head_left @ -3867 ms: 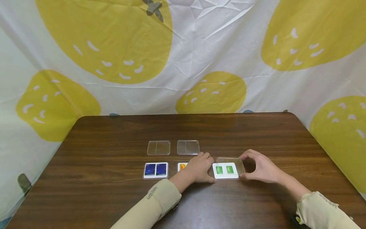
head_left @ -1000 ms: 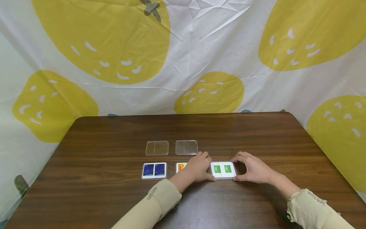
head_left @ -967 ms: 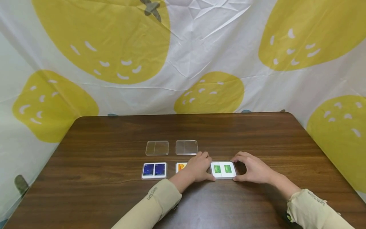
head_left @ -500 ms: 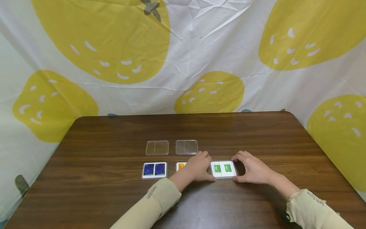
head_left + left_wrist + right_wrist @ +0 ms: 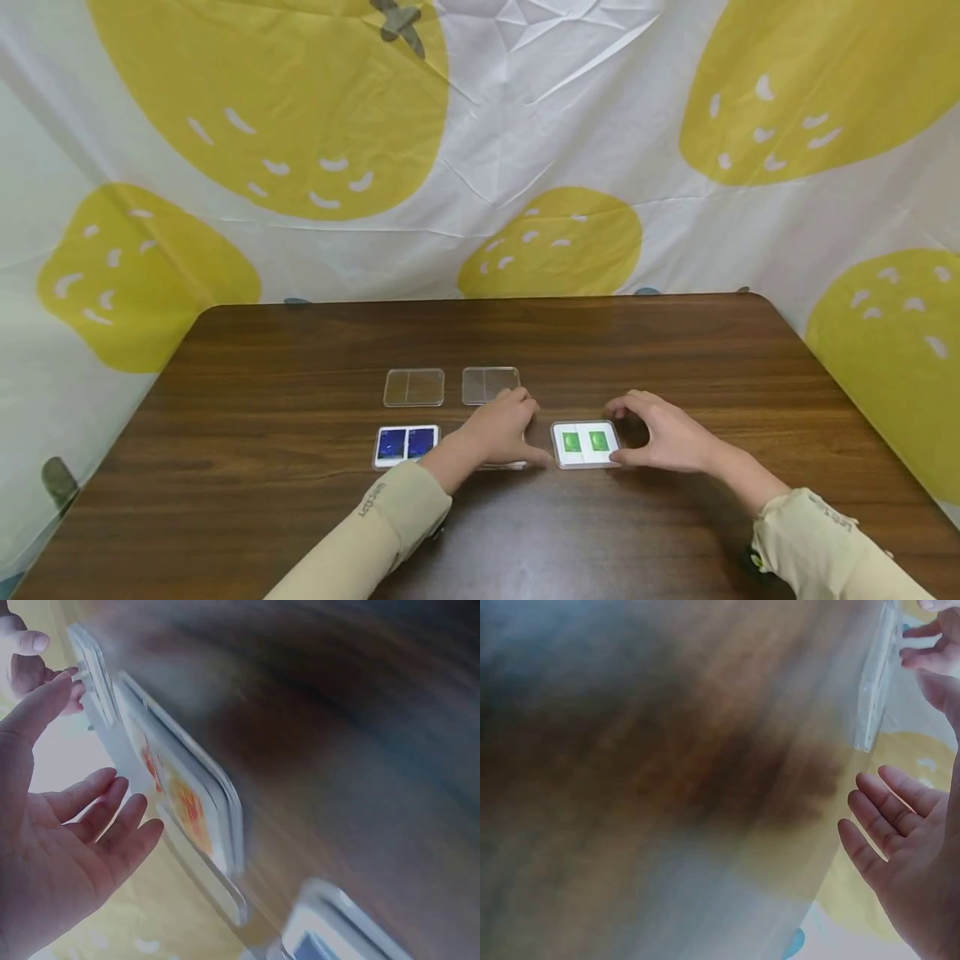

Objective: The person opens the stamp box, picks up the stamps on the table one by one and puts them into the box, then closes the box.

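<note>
In the head view a clear flat case [image 5: 557, 461] with a white card bearing two green pictures [image 5: 585, 442] lies on the table. My right hand [image 5: 671, 433] is at its right edge, thumb by the near corner, fingers loosely bent in the right wrist view. My left hand [image 5: 498, 429] hovers over the middle case, hiding most of it, its fingers spread and holding nothing. In the left wrist view that case shows a card with orange pictures [image 5: 187, 802]. To the left lies a third case with two dark blue pictures [image 5: 407, 443].
Two transparent lids [image 5: 414, 387] [image 5: 480, 386] lie behind the left and middle cases, the right one just beyond my left fingers. The brown wooden table [image 5: 300, 517] reaches back to a white curtain [image 5: 360, 258] with yellow fruit shapes.
The clear lid my right hand held has come down over the green-picture card. My left hand has since moved left off that case, over the orange one. My right fingers have loosened slightly.
</note>
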Demonstrator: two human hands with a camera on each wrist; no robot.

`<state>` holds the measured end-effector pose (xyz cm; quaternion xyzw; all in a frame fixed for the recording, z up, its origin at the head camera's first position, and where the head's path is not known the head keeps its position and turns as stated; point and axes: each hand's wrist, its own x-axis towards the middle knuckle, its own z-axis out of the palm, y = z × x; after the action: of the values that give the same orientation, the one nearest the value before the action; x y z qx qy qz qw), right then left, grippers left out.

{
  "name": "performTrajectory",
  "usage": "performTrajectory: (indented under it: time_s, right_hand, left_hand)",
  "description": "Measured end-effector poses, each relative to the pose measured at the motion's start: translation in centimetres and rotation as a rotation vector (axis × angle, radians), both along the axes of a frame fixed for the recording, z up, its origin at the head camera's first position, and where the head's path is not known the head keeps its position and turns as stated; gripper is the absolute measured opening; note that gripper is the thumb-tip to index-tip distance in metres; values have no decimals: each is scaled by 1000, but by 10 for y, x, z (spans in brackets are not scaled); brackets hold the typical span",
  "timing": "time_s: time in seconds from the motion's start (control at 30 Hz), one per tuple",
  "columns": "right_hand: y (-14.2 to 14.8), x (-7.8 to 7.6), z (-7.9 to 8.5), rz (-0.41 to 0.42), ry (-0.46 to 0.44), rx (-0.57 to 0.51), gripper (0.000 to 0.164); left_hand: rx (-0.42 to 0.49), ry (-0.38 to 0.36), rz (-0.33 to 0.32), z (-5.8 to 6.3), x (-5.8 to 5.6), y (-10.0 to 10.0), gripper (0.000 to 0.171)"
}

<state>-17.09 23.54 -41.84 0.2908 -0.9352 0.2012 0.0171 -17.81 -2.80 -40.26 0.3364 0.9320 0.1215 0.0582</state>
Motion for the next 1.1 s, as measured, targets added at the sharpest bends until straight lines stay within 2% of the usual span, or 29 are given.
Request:
performTrajectory:
  time_s: [0.3,0.53,0.77,1.1]
  right_hand:
    - [-5,-15,9,-14,-6,-40,56]
    - [-26,-36,13,15,-13,-59,58]
    - [-55,-56,13,31,-34,-56,62]
    - [-95,-78,7,76,-47,2,66]
  left_hand:
    - [37,47,11,2,3,-45,57]
    - [61,15,63,1,10,-78,57]
    - [89,29,45,-5,19,-90,58]
    - [85,46,53,-10,20,-96,57]
